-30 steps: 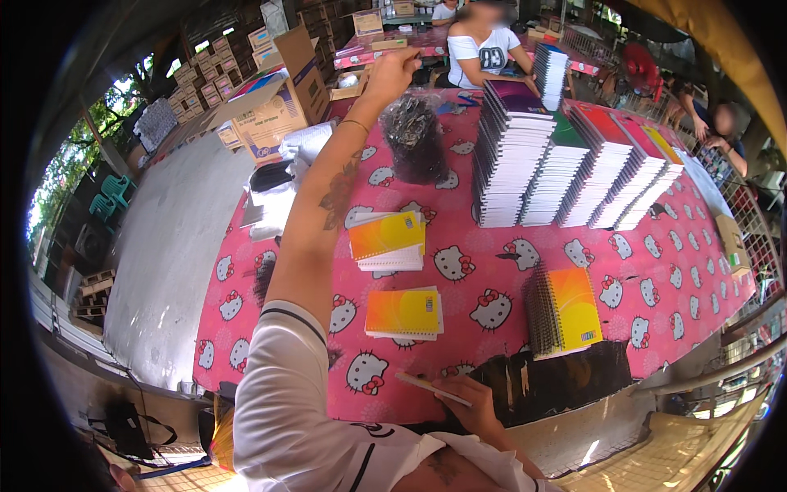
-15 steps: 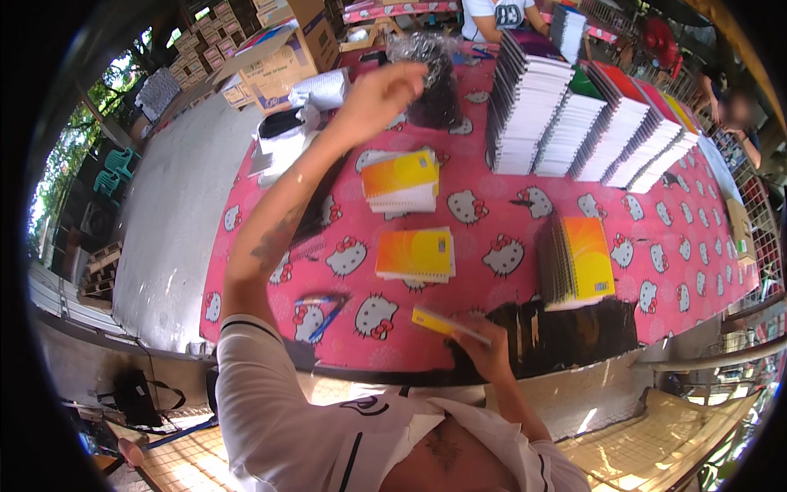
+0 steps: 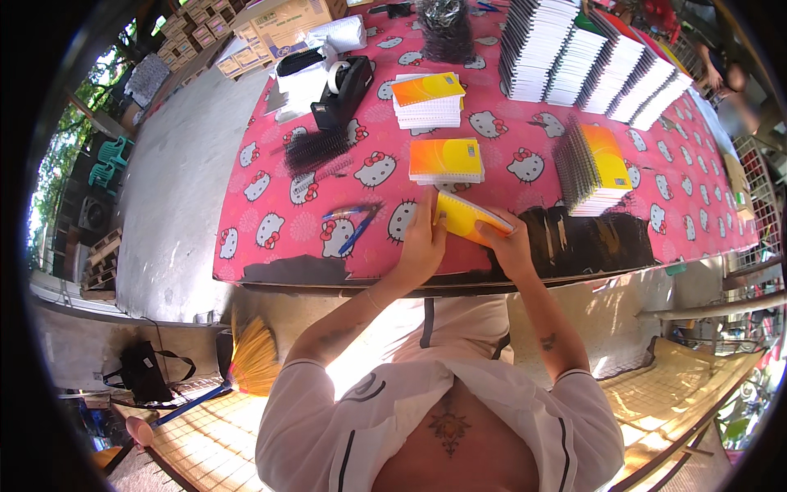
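Observation:
A small yellow-orange notebook (image 3: 464, 215) is tilted above the table's near edge, between my two hands. My left hand (image 3: 422, 244) grips its left end, and my right hand (image 3: 510, 246) has fingers closed round its right end. Just beyond lies a low stack of yellow-orange notebooks (image 3: 445, 160) with punched edges. A second such stack (image 3: 429, 100) sits farther back. To the right stands a taller pile of spiral-bound notebooks (image 3: 597, 168). Left of my hands lies a blue-handled tool (image 3: 352, 230), and beyond it a heap of black binding coils (image 3: 316, 151).
A black tape dispenser (image 3: 344, 92) stands at the back left, a black plastic bundle (image 3: 444, 33) at the back. Tall notebook stacks (image 3: 537, 53) fill the back right. The pink tablecloth (image 3: 307, 262) has black patches along its near edge. A broom (image 3: 254, 361) leans below at left.
My left hand has come back from the far side of the table to the notebook, which my right hand was holding alone. The view has shifted, so the table appears higher.

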Available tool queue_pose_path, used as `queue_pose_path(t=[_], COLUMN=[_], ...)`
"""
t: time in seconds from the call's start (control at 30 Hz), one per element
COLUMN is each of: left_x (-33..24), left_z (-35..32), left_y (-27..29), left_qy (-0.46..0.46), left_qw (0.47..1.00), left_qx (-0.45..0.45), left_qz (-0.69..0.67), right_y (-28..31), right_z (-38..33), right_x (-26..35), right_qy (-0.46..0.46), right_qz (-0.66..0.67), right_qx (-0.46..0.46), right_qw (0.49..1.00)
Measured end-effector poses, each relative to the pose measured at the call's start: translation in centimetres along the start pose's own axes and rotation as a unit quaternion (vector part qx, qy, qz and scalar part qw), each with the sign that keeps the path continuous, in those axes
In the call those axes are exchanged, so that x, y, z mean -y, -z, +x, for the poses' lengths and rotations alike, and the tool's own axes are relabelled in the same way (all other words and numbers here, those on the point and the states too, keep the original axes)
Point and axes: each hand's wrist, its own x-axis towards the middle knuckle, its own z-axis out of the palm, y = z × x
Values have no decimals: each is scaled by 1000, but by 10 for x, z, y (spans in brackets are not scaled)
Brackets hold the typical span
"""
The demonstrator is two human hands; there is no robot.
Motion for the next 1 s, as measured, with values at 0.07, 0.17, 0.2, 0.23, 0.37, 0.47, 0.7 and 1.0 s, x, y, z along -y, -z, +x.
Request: queue_pose_path(t=[0.07, 0.17, 0.2, 0.23, 0.37, 0.47, 0.7, 1.0], left_x=[-16, -48, -51, -52, -60, -68, -51, 20], left_z=[-24, -46, -47, -49, -54, -54, -52, -26], left_y=[1, 2, 6, 11, 22, 24, 45, 34], left_qy=[-167, -294, -313, -299, -300, -319, -18, -68], left_qw=[984, 954, 949, 953, 952, 941, 998, 977], left_qx=[-13, 17, 11, 13, 4, -16, 15, -4], left_qz=[64, 61, 44, 36, 65, 111, -58, -201], right_y=[-18, -38, -42, -35, -36, -49, -44, -24], right_z=[-15, -38, -45, -52, -58, -60, -52, -22], right_x=[7, 26, 30, 24, 22, 25, 25, -1], right_qy=[34, 39, 31, -62, -43, -14, 195, 112], right_qz=[7, 114, 165, 231, 168, 154, -85, -92], right_qx=[-55, -38, -15, 72, 116, 84, -22, 10], right_qw=[998, 992, 986, 968, 978, 984, 977, 989])
